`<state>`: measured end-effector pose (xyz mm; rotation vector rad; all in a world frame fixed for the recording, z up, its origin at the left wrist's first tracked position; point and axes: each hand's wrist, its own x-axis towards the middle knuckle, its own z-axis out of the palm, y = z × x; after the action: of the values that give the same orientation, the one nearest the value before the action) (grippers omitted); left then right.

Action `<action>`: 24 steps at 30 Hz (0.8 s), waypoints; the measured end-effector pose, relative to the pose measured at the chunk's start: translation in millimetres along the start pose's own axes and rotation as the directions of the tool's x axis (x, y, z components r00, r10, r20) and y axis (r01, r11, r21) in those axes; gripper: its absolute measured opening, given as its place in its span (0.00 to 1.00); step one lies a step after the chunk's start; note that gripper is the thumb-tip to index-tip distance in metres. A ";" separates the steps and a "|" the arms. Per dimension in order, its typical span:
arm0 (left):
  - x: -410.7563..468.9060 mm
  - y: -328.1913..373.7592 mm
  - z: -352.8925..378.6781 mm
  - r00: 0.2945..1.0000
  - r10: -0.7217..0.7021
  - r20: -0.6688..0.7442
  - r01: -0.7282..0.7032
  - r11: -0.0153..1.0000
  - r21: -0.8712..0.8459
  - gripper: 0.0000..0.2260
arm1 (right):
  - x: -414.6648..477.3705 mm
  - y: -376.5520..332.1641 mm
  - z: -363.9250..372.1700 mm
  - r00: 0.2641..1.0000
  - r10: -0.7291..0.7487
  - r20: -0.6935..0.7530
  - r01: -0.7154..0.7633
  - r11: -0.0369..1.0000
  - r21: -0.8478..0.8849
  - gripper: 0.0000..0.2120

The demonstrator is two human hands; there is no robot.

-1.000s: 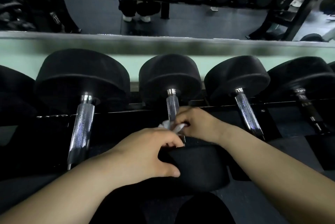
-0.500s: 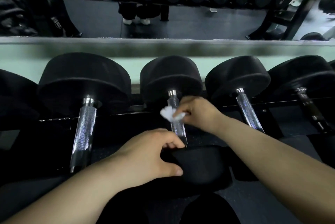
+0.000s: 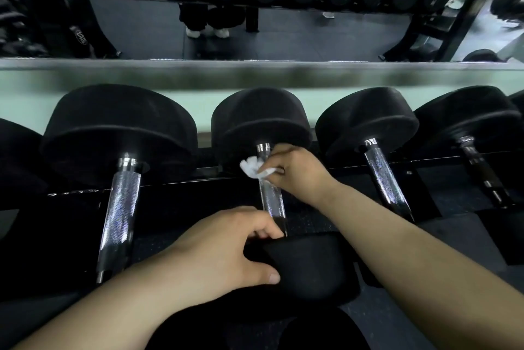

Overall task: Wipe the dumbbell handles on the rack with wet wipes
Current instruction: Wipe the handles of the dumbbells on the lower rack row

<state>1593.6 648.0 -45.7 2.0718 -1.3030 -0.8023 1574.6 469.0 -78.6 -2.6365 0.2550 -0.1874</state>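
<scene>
Wipe (image 3: pixel 253 169), white and crumpled, is pinched by the right hand (image 3: pixel 296 172) against the upper end of the middle handle (image 3: pixel 272 203), just below the far head (image 3: pixel 259 120); the near head (image 3: pixel 310 268) is clasped by the left hand (image 3: pixel 217 254) — thumb on its side, fingers curled over its edge; the rightmost handle (image 3: pixel 482 176) is barely made out in shadow.

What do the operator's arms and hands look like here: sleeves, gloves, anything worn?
The left hand and right hand are both bare, with no gloves and no rings showing. The left forearm and right forearm are uncovered right to the frame edge, so no sleeves are in view. No watch, band or marking shows at either wrist.
</scene>
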 end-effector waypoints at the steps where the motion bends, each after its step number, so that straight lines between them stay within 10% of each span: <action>1: -0.2 0.0 -0.2 1.000 -0.003 0.001 0.003 1.000 -0.003 0.13 | 1.0 -0.4 2.9 0.996 0.014 -0.083 -0.011 1.000 0.026 0.07; 7: -0.1 -0.2 0.3 1.000 0.011 -0.010 -0.011 1.000 0.020 0.14 | -28.4 4.2 -11.9 0.912 0.002 0.409 -0.096 0.973 0.211 0.07; 14: -0.2 0.0 -0.9 1.000 0.010 -0.019 -0.010 1.000 0.007 0.12 | -10.8 15.8 -10.0 0.910 0.415 -0.011 -0.336 0.752 0.567 0.09; 24: 0.0 1.4 -0.9 1.000 0.001 -0.007 -0.001 1.000 -0.006 0.13 | -41.8 16.8 -4.5 0.903 0.247 0.351 -0.388 0.819 0.423 0.15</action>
<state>1593.4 647.6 -44.0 2.0668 -1.2963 -0.7976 1530.7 461.2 -86.3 -2.0456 0.4830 0.2161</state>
